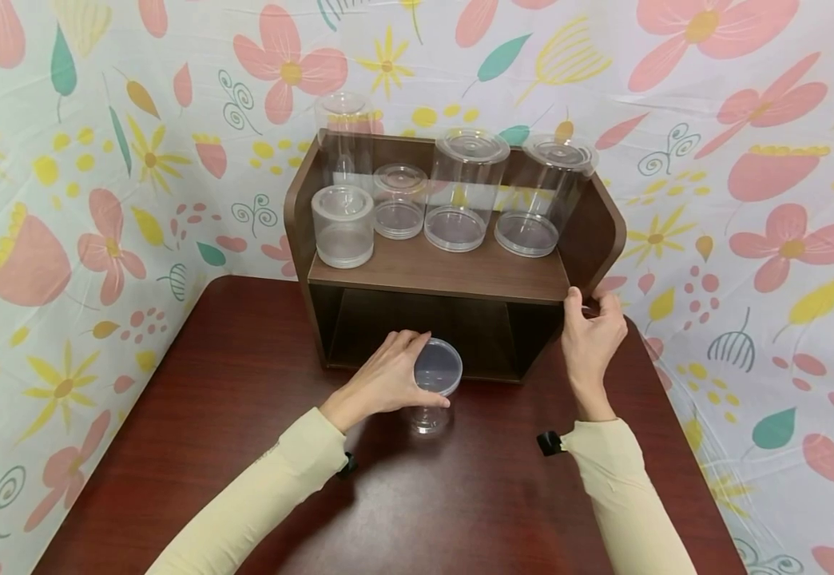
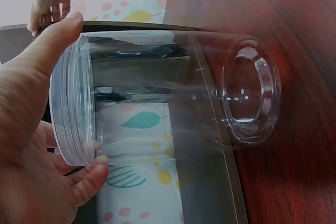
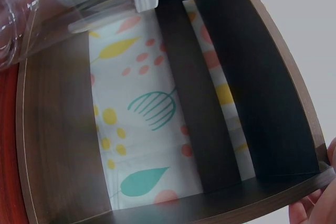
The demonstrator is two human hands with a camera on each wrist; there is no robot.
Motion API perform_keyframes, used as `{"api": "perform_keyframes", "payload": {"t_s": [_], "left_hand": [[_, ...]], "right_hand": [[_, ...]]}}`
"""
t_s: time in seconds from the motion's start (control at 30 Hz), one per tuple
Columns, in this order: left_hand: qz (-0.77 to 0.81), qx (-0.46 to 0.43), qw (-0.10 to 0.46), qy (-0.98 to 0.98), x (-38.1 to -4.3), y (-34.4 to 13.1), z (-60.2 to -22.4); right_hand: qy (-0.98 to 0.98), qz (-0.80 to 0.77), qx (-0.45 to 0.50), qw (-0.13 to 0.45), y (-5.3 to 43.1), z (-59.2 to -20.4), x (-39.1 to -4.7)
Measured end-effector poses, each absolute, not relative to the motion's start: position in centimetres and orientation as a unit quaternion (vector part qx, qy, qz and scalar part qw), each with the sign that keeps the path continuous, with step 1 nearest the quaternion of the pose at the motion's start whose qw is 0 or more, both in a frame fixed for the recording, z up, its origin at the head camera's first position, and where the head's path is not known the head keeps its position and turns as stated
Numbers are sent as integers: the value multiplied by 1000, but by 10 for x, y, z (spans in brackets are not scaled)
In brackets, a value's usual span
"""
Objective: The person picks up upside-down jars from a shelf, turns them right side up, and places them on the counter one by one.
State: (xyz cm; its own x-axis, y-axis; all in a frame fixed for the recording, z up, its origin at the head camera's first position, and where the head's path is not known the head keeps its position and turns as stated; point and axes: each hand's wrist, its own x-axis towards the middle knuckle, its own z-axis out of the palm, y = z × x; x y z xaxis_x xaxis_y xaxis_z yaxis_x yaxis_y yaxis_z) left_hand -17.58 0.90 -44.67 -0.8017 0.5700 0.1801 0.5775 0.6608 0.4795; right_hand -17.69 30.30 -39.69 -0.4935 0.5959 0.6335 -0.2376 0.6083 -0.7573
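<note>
My left hand (image 1: 384, 375) grips a clear plastic jar (image 2: 157, 93) around its translucent lid (image 1: 438, 367), thumb on one side and fingers on the other. The jar's base points down at the table in front of the lower shelf opening; I cannot tell if it touches. My right hand (image 1: 593, 335) holds the front edge of the right side panel of a dark brown two-level shelf (image 1: 438, 275). In the right wrist view, only some of the right fingers (image 3: 299, 213) show at the shelf's corner.
On the upper level stand several clear jars: a frosted-looking short jar (image 1: 343, 231) in front, a tall jar (image 1: 345, 132) behind it, a small jar (image 1: 399, 204) and two large ones (image 1: 463, 196) (image 1: 542, 200). A reddish-brown table (image 1: 244, 383) meets flower-patterned cloth (image 1: 172, 160).
</note>
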Motion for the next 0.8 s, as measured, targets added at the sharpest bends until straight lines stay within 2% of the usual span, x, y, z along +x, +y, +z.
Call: {"api": "perform_keyframes", "payload": {"t_s": [0.57,0.8], "left_hand": [[-239,-333,22,-912,-177,12,-452],[-245,-331,7,-911,-178,13,-454]], "right_hand": [[-749,429,-118,491,303,-398,-177],[-753,426,-120,487,304,-398,-177]]}}
